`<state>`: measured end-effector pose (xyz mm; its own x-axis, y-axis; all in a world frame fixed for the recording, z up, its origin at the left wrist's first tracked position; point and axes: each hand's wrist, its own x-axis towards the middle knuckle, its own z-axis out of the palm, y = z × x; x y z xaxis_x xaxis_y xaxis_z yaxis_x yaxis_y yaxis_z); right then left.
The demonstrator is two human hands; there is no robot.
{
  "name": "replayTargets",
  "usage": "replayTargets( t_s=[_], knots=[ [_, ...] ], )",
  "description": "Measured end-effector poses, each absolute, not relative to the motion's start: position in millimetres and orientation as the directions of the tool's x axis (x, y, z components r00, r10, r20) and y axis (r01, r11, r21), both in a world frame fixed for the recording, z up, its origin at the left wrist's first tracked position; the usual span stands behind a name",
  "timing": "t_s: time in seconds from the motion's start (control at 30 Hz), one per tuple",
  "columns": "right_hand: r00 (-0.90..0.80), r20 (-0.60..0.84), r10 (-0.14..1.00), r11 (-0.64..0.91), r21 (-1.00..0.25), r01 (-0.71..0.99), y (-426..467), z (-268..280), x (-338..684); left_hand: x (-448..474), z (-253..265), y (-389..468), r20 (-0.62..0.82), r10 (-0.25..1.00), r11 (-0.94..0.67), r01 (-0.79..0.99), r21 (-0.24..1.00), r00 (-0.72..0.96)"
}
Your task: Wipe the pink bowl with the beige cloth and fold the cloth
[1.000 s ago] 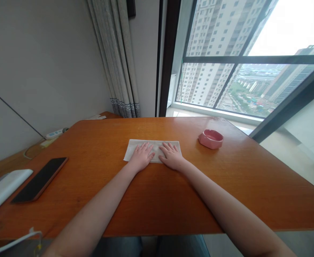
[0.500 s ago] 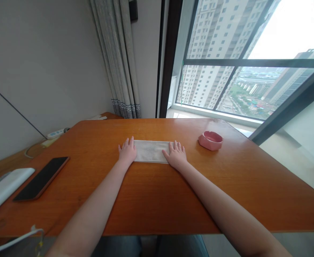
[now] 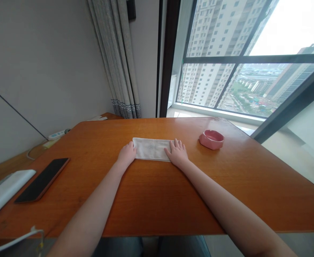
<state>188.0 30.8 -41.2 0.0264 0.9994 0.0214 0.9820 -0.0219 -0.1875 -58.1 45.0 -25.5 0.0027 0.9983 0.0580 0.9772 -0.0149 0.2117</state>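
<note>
A folded white cloth [image 3: 152,149] lies as a long flat strip on the brown wooden table [image 3: 162,200]. At its left end my left hand [image 3: 127,155] has its fingers curled in and grips the cloth's edge, which looks slightly raised there. On the right end rests my right hand [image 3: 178,154], palm down, with the fingers spread over the cloth and the table.
A pink faceted ashtray [image 3: 211,140] stands to the right. On the left lie a dark phone-like slab [image 3: 42,180] and a white device [image 3: 8,189]. A white cable [image 3: 20,237] hangs near the front left edge. A power strip [image 3: 57,134] sits by the wall.
My left hand has gone from lying flat with spread fingers to closing on the cloth's left end, which has lifted a little. My right hand stays in place. The view has shifted slightly.
</note>
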Motion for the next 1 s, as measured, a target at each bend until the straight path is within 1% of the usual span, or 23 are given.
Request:
replayTargets(
  t_s=[0.13, 0.2, 0.3, 0.4, 0.5, 0.57, 0.63, 0.67, 0.7, 0.77, 0.83, 0.87, 0.9, 0.93, 1.0],
  knots=[
    [-0.104, 0.064, 0.993, 0.116, -0.227, 0.967, 32, -41, 188, -70, -24, 51, 0.078, 0.992, 0.069, 0.935, 0.347, -0.103],
    [-0.142, 0.063, 0.988, 0.152, -0.228, 0.962, 31, -40, 188, -82, -24, 55, 0.089, 0.980, 0.132, 0.920, 0.370, -0.176],
    [-0.163, 0.029, 0.986, 0.165, -0.204, 0.965, 30, -41, 188, -98, -23, 57, 0.108, 0.956, 0.216, 0.901, 0.376, -0.274],
    [-0.156, 0.012, 0.988, 0.156, -0.184, 0.971, 28, -41, 187, -100, -21, 56, 0.079, 0.961, 0.218, 0.900, 0.377, -0.266],
    [-0.154, 0.007, 0.988, 0.153, -0.181, 0.972, 28, -42, 187, -94, -19, 52, 0.010, 0.980, 0.182, 0.924, 0.337, -0.197],
    [-0.152, 0.004, 0.988, 0.151, -0.184, 0.971, 28, -42, 187, -93, -18, 51, -0.046, 0.979, 0.201, 0.926, 0.319, -0.197],
    [-0.158, 0.007, 0.987, 0.156, -0.188, 0.970, 28, -42, 187, -97, -17, 52, -0.060, 0.973, 0.229, 0.905, 0.358, -0.222],
    [-0.164, 0.010, 0.986, 0.163, -0.191, 0.968, 28, -42, 187, -98, -18, 53, -0.027, 0.971, 0.229, 0.886, 0.403, -0.238],
    [-0.173, 0.013, 0.985, 0.172, -0.194, 0.966, 28, -42, 187, -99, -18, 55, 0.039, 0.966, 0.209, 0.860, 0.465, -0.256],
    [-0.194, 0.018, 0.981, 0.194, -0.200, 0.960, 26, -42, 185, -94, -20, 55, 0.239, 0.918, 0.105, 0.777, 0.621, -0.316],
    [-0.217, 0.027, 0.976, 0.218, -0.210, 0.953, 25, -42, 180, -78, -22, 53, 0.430, 0.814, -0.073, 0.667, 0.742, -0.390],
    [-0.229, 0.033, 0.973, 0.231, -0.218, 0.948, 24, -42, 178, -68, -23, 51, 0.501, 0.765, -0.169, 0.626, 0.762, -0.404],
    [-0.241, 0.040, 0.970, 0.244, -0.227, 0.943, 24, -42, 175, -55, -24, 48, 0.560, 0.737, -0.257, 0.610, 0.750, -0.379],
    [-0.250, 0.049, 0.967, 0.254, -0.237, 0.938, 23, -42, 173, -43, -25, 44, 0.610, 0.734, -0.336, 0.620, 0.709, -0.299],
    [-0.256, 0.072, 0.964, 0.266, -0.260, 0.928, 22, -41, 170, -21, -28, 37, 0.650, 0.760, -0.491, 0.661, 0.568, 0.005]
  ],
)
